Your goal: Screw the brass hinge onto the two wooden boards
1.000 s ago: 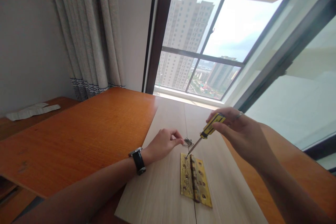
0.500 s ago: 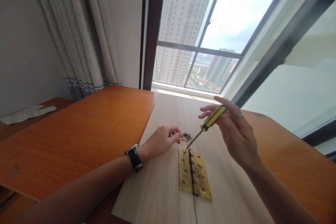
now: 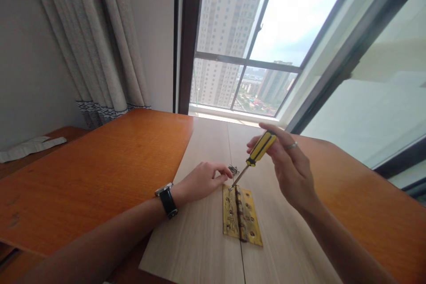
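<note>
A brass-coloured butt hinge (image 3: 229, 217) lies opened flat across the seam of two pale wooden boards (image 3: 189, 239). In my right hand (image 3: 293, 173) is a yellow-and-black screwdriver (image 3: 261, 148), its handle between the fingers and its shaft slanting down to the left. The screwdriver's tip meets what looks like a small screw (image 3: 230, 188) at the top hole of the hinge's left leaf. My left hand (image 3: 204, 180) rests on the left board beside that corner, thumb and forefinger bent with a small gap between them. A small pile of screws (image 3: 233, 169) lies just beyond the hinge.
The boards rest on an orange-brown wooden table (image 3: 133, 159). A window (image 3: 246, 60) with dark frames is at the far side. A grey curtain (image 3: 100, 44) hangs at the left, and pale strips (image 3: 33, 147) lie on a lower surface there.
The view has shifted slightly, so everything sits a little further left. My left thumb and forefinger have spread slightly apart. The screwdriver stays at the same hole, its handle turned in my right hand.
</note>
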Demonstrator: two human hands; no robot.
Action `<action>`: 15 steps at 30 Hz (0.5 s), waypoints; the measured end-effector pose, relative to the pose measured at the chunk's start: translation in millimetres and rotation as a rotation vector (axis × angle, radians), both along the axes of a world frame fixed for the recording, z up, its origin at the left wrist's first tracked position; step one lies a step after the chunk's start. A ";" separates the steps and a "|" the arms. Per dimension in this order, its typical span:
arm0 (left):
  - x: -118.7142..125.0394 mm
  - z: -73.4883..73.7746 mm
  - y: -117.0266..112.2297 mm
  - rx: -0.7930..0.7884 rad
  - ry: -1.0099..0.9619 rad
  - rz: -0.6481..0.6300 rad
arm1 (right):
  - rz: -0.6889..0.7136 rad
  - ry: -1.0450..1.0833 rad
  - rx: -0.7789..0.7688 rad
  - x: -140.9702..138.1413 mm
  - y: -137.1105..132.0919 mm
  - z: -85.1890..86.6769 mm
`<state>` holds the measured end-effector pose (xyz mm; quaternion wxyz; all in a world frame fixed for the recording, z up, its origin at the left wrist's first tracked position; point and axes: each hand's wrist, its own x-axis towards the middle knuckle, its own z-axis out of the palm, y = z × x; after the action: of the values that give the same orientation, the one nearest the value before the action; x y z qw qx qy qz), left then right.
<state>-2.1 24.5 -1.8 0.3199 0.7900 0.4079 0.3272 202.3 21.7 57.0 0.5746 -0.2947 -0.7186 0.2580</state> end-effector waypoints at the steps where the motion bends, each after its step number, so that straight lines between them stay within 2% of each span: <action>1: -0.1 -0.1 0.1 0.004 0.000 -0.004 | 0.007 0.004 -0.001 -0.3 -0.6 0.1; 10: 0.3 -0.1 -0.6 0.004 0.013 -0.002 | 0.053 0.130 0.049 -0.7 5.9 2.2; 12: 0.3 0.1 -0.9 0.009 0.014 -0.005 | 0.057 0.111 0.073 -0.5 5.7 0.1; 15: -0.1 0.6 -0.8 0.018 0.023 -0.017 | -0.034 -0.005 0.129 0.5 3.4 -3.8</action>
<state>-2.2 23.7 -1.2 0.3111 0.8001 0.4018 0.3189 202.8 25.1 53.1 0.5948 -0.2698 -0.7302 0.2004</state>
